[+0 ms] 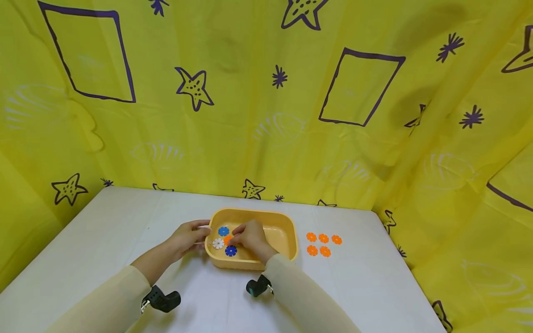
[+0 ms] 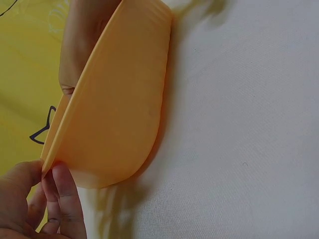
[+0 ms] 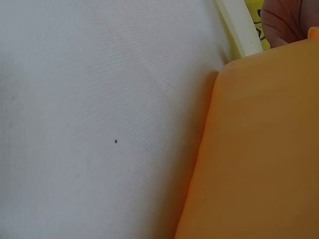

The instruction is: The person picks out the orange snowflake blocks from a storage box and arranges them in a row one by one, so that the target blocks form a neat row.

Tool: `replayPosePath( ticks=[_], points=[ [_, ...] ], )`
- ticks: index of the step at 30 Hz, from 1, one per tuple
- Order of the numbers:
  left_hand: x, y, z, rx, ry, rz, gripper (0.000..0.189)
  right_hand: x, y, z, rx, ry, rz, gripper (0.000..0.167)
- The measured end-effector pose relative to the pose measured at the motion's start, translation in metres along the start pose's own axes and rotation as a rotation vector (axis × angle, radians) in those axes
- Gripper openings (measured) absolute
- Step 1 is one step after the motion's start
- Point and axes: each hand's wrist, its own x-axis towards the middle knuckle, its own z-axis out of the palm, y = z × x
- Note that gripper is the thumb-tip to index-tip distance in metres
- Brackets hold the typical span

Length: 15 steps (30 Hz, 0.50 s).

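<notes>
A yellow-orange plastic basin (image 1: 275, 219) stands on the table. My left hand (image 1: 188, 237) grips its left rim, thumb on one side and fingers on the other, also plain in the left wrist view. Inside the basin, my right hand (image 1: 251, 237) pinches an orange snowflake disc (image 1: 227, 240), partly hidden by the fingertips. Close by in the basin's left part lie a light blue disc (image 1: 223, 231), a white disc (image 1: 218, 243) and a dark blue disc (image 1: 231, 251). The right wrist view shows mostly the basin's outer wall (image 3: 264, 139).
Several orange snowflake discs (image 1: 324, 238) lie in two rows on the white table (image 1: 358, 277), right of the basin. A yellow curtain (image 1: 233, 138) with dark star and square drawings hangs behind the table and along its sides.
</notes>
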Motion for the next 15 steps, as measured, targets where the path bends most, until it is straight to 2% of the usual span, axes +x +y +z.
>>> replayPosePath(
  ticks=[6,15],
  points=[
    [-0.0020,0.0003,-0.0003,-0.003,-0.002,-0.006,0.053,0.0021,0.0005,0.0019,-0.030,-0.001,0.014,0.025],
    [-0.0044,0.0037,0.0000,0.004,-0.019,-0.007,0.053,0.0034,0.0008,0.0054,-0.018,0.004,0.020,0.022]
  ],
)
